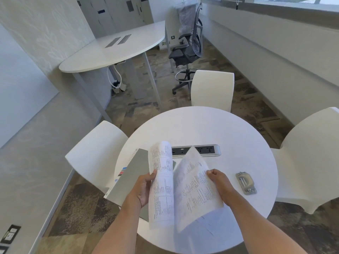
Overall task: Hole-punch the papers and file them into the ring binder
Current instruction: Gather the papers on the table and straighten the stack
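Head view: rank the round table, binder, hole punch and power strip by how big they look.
1. round table
2. binder
3. power strip, partly hidden by papers
4. hole punch, though these last two look close

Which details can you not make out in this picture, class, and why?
Head view:
- Print on the papers: too small and blurred to read.
- Binder: its rings are hidden by the closed cover, and the left hand and papers cover its right part.
- Hole punch: too small to show the slot.
- Power strip: partly behind the sheet that the right hand holds.

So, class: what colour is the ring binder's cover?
Grey: the ring binder, head view.
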Action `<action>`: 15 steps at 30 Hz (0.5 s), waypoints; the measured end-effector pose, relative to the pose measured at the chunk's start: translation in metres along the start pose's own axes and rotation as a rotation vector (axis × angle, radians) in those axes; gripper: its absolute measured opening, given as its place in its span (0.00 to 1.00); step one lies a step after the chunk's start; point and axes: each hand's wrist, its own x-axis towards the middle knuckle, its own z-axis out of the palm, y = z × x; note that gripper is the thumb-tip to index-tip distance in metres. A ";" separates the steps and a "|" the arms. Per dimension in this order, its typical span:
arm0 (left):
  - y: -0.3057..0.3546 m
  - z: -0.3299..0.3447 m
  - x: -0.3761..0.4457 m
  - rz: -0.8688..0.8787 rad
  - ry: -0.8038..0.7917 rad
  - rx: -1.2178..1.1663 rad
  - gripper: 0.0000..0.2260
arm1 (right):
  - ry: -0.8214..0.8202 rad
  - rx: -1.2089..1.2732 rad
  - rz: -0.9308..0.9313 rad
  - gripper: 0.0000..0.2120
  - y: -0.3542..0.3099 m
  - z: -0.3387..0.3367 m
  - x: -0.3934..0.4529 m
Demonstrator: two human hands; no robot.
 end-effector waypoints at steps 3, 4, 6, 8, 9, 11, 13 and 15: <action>0.006 0.000 -0.002 0.014 -0.067 -0.044 0.22 | 0.067 -0.085 -0.011 0.13 0.004 -0.002 0.003; 0.007 0.000 -0.003 0.015 -0.088 -0.073 0.22 | 0.065 -0.100 -0.005 0.12 0.005 -0.001 0.005; 0.008 0.001 -0.002 0.013 -0.109 -0.131 0.20 | 0.036 -0.144 0.014 0.12 0.006 0.002 0.006; 0.008 0.005 -0.001 0.017 -0.103 -0.131 0.21 | -0.021 -0.161 0.032 0.11 0.004 0.008 0.007; 0.008 0.007 0.001 0.016 -0.097 -0.110 0.22 | -0.061 -0.145 0.033 0.10 0.002 0.011 0.005; 0.005 0.010 0.006 0.013 -0.055 -0.069 0.24 | -0.142 -0.100 0.027 0.07 -0.005 0.018 0.001; 0.002 0.011 0.011 0.008 0.024 -0.043 0.21 | -0.186 -0.053 0.031 0.10 -0.014 0.024 -0.003; -0.003 0.010 0.013 -0.036 0.082 0.000 0.18 | -0.194 0.019 0.058 0.16 -0.022 0.027 -0.007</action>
